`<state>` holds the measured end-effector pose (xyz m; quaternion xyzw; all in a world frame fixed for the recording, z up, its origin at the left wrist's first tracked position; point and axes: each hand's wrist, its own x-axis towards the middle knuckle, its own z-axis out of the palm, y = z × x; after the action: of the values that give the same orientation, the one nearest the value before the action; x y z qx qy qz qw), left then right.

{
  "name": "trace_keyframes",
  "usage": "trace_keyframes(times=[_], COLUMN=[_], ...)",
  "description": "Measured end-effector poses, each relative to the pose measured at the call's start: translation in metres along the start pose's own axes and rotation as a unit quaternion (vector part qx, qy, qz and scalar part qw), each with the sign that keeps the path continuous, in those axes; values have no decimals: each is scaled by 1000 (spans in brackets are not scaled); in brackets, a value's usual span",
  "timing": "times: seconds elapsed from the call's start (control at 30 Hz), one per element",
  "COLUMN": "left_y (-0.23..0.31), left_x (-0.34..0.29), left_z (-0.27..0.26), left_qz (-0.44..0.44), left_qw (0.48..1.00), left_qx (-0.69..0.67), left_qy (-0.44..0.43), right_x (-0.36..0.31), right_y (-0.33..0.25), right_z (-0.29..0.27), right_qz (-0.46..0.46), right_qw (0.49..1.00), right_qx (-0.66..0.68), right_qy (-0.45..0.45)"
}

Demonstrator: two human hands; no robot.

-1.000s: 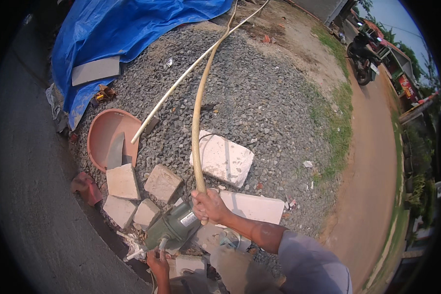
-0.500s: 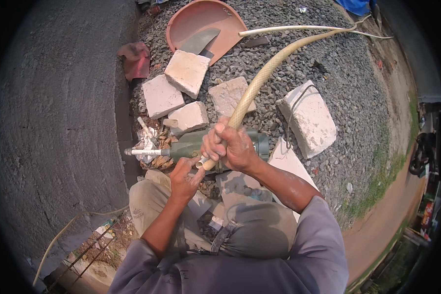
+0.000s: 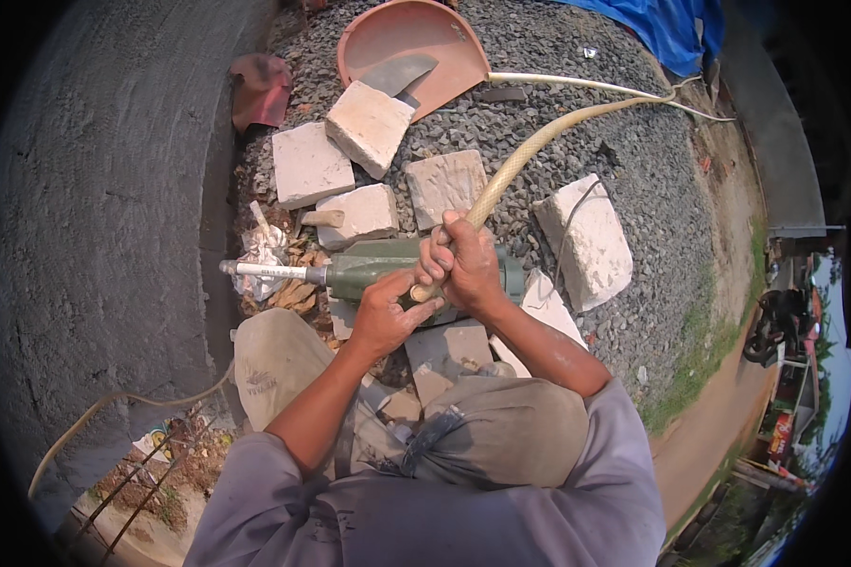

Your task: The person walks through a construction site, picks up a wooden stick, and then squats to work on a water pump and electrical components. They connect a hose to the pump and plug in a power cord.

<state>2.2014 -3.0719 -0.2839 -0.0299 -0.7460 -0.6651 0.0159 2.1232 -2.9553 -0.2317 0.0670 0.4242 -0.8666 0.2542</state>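
My right hand [image 3: 465, 268] is wrapped round a thick yellowish braided hose [image 3: 525, 158] a little behind its cut end. My left hand [image 3: 386, 312] closes on that open end with thumb and fingertips; whether anything small is also between them is hidden. Directly beneath both hands lies a green, motor-shaped machine [image 3: 373, 255], partly covered by them. A white pipe [image 3: 269, 270] with a grey collar sticks out of its left side. From my right hand the hose curves away to the far right.
Rough pale blocks [image 3: 446, 185] lie on grey gravel [image 3: 671, 236], one [image 3: 586, 248] with a dark cable over it. Behind them sit an orange pan [image 3: 369, 38] and a trowel blade [image 3: 397, 74]. A grey plastered wall [image 3: 113, 189] rises on the left; a blue tarp [image 3: 667, 28] lies far right.
My left hand has shifted right and up, and its fingers now cover more of the hose end. My right hand has moved slightly right. The view has shifted, showing more blue tarp.
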Motion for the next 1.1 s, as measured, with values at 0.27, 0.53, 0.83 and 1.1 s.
trace_keyframes(times=[0.27, 0.53, 0.83, 1.1], left_y=[-15, -11, -19, -24], left_x=[-4, -2, 0, 5], left_z=[-13, -17, -15, -21], left_qz=[-2, 59, 55, 64], left_qw=[977, 989, 989, 986], left_qx=[-197, -116, -122, -120], left_qy=[-88, -71, -63, -99], right_x=[-1, -5, -7, -6], right_y=[7, 9, 11, 13], right_z=[5, 9, 11, 10], right_qz=[-104, -138, -167, -187], right_qw=[984, 975, 964, 959], right_qx=[-143, -174, -206, -214], right_qy=[31, 27, 3, 5])
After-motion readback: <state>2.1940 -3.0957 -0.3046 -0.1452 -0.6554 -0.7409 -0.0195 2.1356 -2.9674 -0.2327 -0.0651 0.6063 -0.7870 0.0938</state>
